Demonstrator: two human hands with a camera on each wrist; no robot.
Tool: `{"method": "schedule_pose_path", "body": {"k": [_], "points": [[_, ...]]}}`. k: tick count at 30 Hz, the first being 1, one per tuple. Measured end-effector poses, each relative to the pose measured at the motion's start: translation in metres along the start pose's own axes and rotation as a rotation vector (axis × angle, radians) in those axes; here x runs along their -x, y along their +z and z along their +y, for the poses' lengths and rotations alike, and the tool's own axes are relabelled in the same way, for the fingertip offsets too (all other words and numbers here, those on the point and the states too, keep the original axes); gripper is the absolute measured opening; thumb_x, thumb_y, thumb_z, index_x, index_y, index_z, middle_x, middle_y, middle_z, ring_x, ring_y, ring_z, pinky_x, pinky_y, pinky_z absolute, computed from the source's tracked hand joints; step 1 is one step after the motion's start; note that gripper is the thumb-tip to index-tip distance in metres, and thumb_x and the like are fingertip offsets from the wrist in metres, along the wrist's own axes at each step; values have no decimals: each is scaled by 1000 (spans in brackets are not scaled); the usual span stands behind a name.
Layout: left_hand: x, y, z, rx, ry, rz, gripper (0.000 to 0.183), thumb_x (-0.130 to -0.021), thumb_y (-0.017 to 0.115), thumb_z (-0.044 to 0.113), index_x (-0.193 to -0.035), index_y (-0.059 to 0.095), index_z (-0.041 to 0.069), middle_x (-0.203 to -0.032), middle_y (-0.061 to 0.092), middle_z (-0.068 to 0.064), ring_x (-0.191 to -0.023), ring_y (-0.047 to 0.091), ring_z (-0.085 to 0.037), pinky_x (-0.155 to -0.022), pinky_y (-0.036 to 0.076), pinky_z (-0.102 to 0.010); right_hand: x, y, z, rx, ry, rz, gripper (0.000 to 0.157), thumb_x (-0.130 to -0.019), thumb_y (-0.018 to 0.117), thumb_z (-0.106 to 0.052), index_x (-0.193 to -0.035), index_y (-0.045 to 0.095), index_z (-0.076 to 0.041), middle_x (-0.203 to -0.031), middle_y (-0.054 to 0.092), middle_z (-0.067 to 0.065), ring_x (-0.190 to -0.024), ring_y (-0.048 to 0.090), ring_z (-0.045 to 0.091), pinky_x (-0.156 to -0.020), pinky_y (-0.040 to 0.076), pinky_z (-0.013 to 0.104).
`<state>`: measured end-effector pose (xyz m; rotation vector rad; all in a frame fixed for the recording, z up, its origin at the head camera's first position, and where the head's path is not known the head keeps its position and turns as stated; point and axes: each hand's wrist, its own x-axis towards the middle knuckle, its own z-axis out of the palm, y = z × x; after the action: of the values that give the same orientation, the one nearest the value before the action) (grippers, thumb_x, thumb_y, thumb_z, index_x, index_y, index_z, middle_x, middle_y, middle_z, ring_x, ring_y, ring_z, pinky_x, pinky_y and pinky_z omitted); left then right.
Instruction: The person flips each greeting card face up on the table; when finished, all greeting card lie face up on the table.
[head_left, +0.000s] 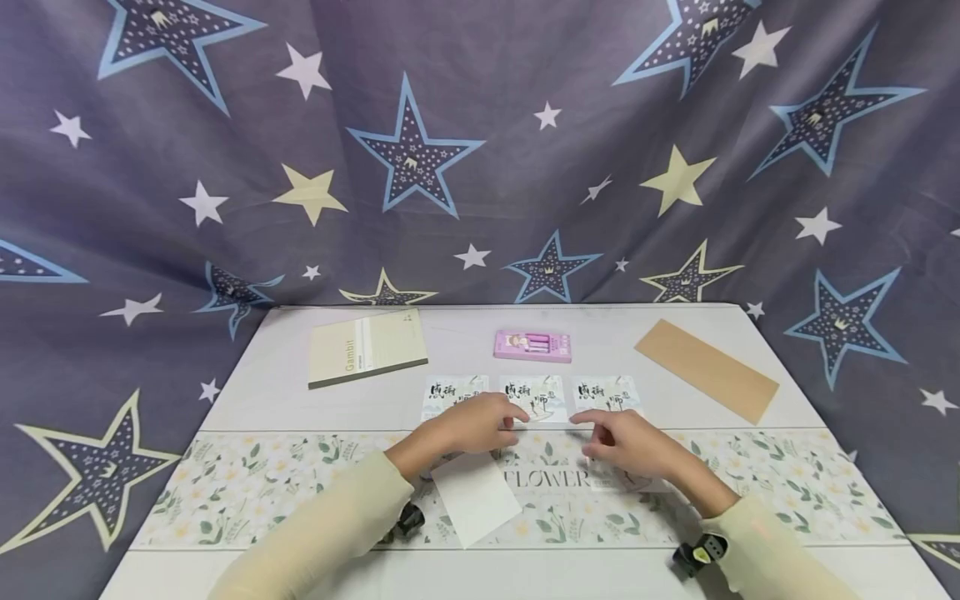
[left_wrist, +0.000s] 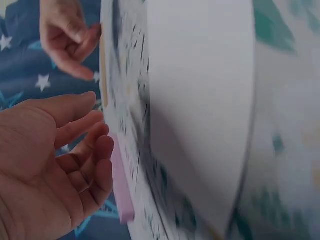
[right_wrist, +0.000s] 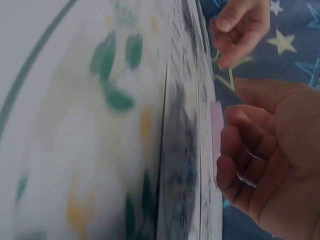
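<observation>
Three white cards with black brush lettering lie in a row in the head view: a left card, a middle card and a right card. My left hand is over the near side between the left and middle cards, fingers loosely bent. Near the right card's front edge is my right hand, its index finger extended toward the gap beside the middle card. Neither hand holds anything in the wrist views. A blank white sheet lies below my left hand, also seen as a pale sheet in the left wrist view.
A pink box stands behind the cards. At the back left lies a Gambit notebook; at the back right, a brown kraft-paper rectangle. A floral strip crosses the white table. A star-patterned curtain hangs behind.
</observation>
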<state>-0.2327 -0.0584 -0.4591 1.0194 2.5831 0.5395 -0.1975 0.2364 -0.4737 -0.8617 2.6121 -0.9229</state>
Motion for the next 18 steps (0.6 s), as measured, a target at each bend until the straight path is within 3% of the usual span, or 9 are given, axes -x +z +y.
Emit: {"method": "schedule_pose_path", "body": {"k": [4,8,11,15,18], "points": [[17,-9,-13,34,-57,10,38,-96,70,23,-133,69,15,-111,69,-4,-93,63,-13,-81,54,-29,-13,11,-14,11,-42,-21,44,-96,70,-21,-136,61,-5,-77,61,-14,-60,49,-3,-59,47,21],[28,-8,-25,26,-74,12,36,-96,70,24,-132,70,15,-110,70,-2,-94,63,-12,-83,54,-30,-20,23,-26,28,-40,-75,45,-96,71,-24,-137,62,-8,-74,59,-16,-59,48,-3,-61,47,20],[35,-5,-30,20,-72,8,37,-95,71,22,-131,70,14,-102,69,-1,-86,58,-9,-79,51,-28,-26,32,-34,39,-47,-114,47,-95,72,-26,-138,61,-9,-73,58,-17,-59,48,-3,-62,47,20],[44,-4,-33,31,-74,-36,46,-88,78,21,-133,69,16,-98,65,-1,-79,51,-8,-74,48,-26,-35,44,-45,66,-89,-148,48,-94,73,-28,-138,61,-10,-71,56,-17,-59,46,-5,-64,46,18],[51,-4,-32,19,-90,-100,59,-82,84,23,-138,65,21,-105,62,0,-81,50,-8,-75,47,-25,-39,51,-52,84,-110,-176,51,-94,74,-32,-139,61,-11,-70,54,-18,-58,44,-5,-63,44,17]]}}
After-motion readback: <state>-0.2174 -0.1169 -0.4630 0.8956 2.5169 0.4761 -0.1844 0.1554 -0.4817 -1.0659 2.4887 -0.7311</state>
